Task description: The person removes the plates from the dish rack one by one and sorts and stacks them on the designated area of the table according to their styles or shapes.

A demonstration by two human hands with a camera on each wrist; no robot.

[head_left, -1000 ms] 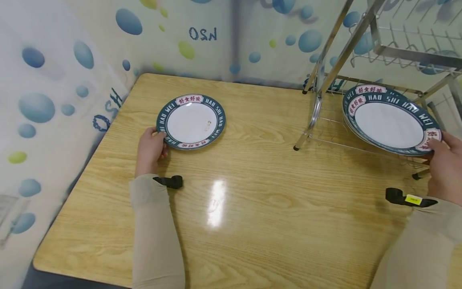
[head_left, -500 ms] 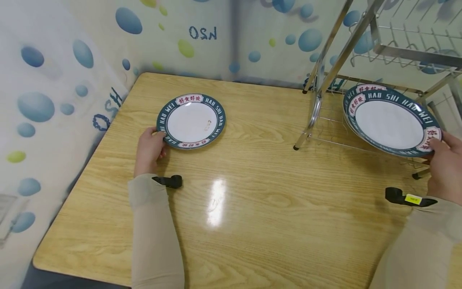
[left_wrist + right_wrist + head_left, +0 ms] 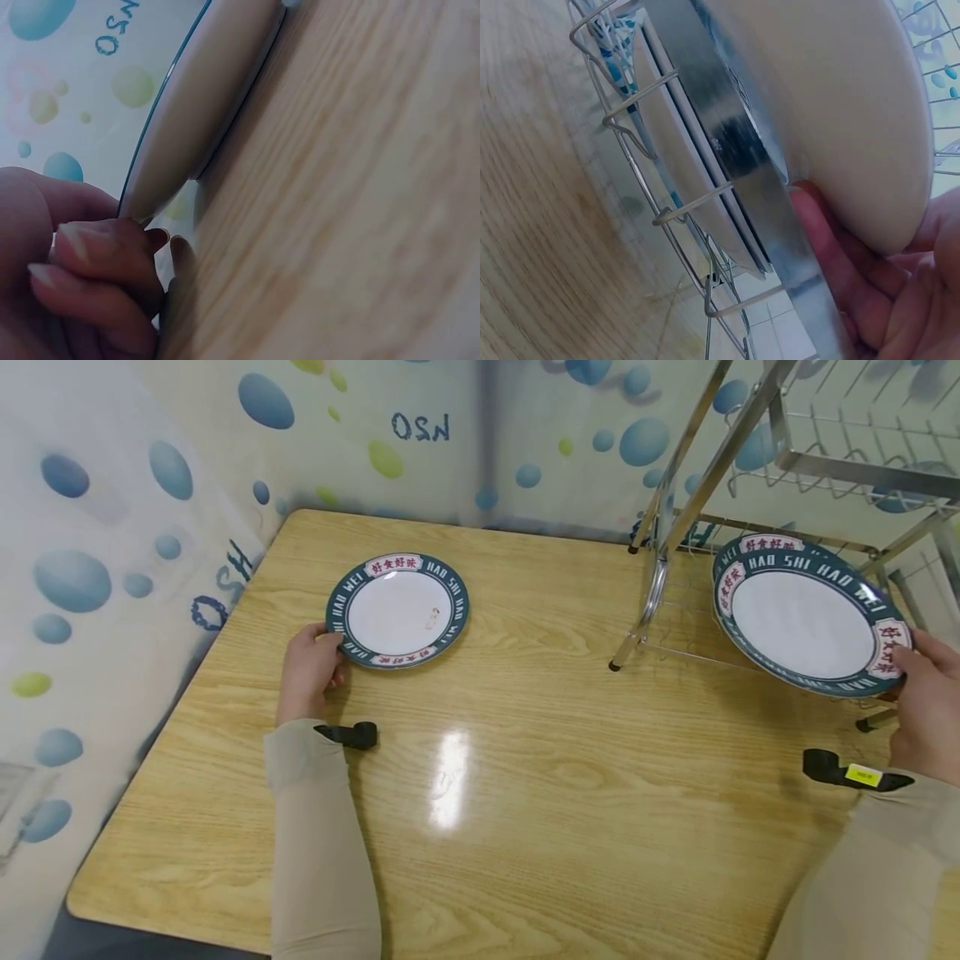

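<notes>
A white plate (image 3: 397,612) with a dark green lettered rim lies near the table's back left; small brown marks show on its white middle. My left hand (image 3: 309,664) pinches its left rim, thumb on top and fingers curled below. In the left wrist view, the plate's pale underside (image 3: 206,90) shows beside the wood. At the right, my right hand (image 3: 930,710) grips the right edge of a matching plate (image 3: 806,622), tilted over the rack's lower tier. Behind it, a second green-rimmed plate (image 3: 770,544) is mostly hidden. The right wrist view shows curled fingers (image 3: 829,247) against the gripped plate's underside.
A metal dish rack (image 3: 720,468) with wire shelves stands at the back right, one black-tipped foot (image 3: 617,666) on the wooden table (image 3: 525,793). Bubble-patterned sheeting (image 3: 420,468) borders the table's back and left. Rack wires (image 3: 637,97) run close beside the right hand.
The plate in my right hand has shifted slightly left and its near edge has dropped a little, uncovering more of the plate behind. My left hand and its plate have stayed in place.
</notes>
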